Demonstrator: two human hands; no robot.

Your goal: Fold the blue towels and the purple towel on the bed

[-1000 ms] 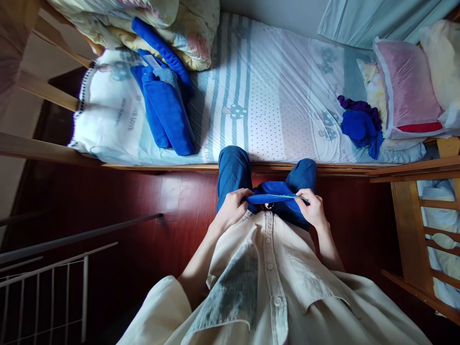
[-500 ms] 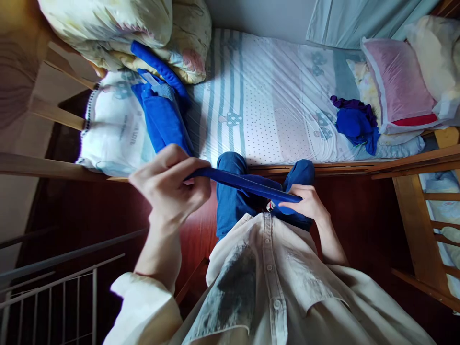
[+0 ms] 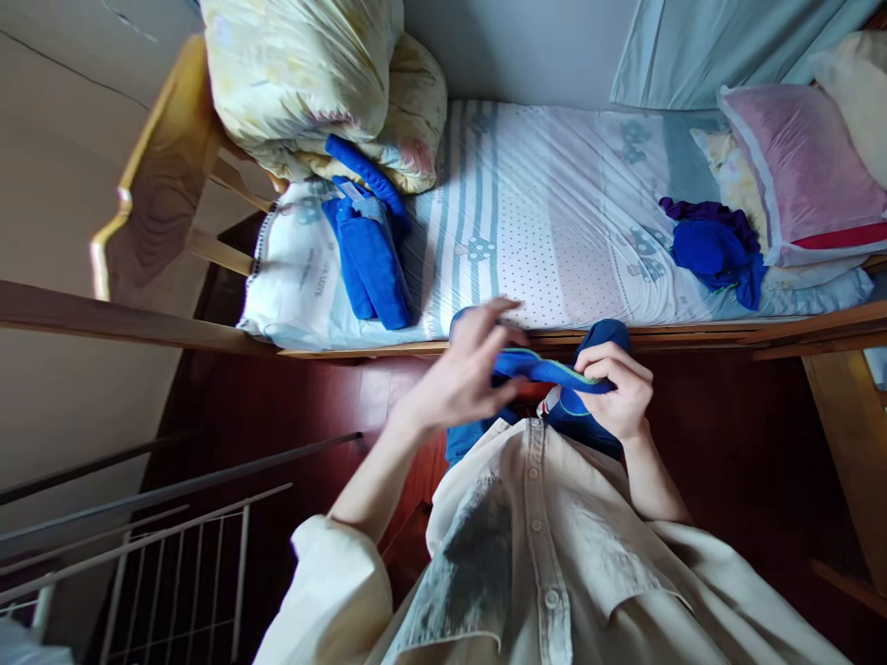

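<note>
A strip of blue cloth (image 3: pixel 547 371) with light green edging stretches across my lap above my jeans. Its right end is pinched in my right hand (image 3: pixel 619 383), whose fingers are curled over it. My left hand (image 3: pixel 467 374) is at the other end with its fingers spread, slightly blurred; it overlaps the cloth in view, and I cannot tell if it touches it. Part of the cloth's left end is hidden behind those fingers. Folded blue cloths (image 3: pixel 370 268) lie on the bed's left side, one rolled long beside the stack.
The bed (image 3: pixel 513 222) has a patterned sheet and a wooden edge before my knees. A bundled quilt (image 3: pixel 305 74) sits back left. A crumpled blue and purple pile (image 3: pixel 713 249) lies right, beside a pink pillow (image 3: pixel 804 175). A metal rack (image 3: pixel 187 554) stands lower left.
My left hand has let go of the cloth's left end, opened, and moved right toward my right hand. The cloth, earlier pulled taut, is now shorter and slack. The view has shifted left.
</note>
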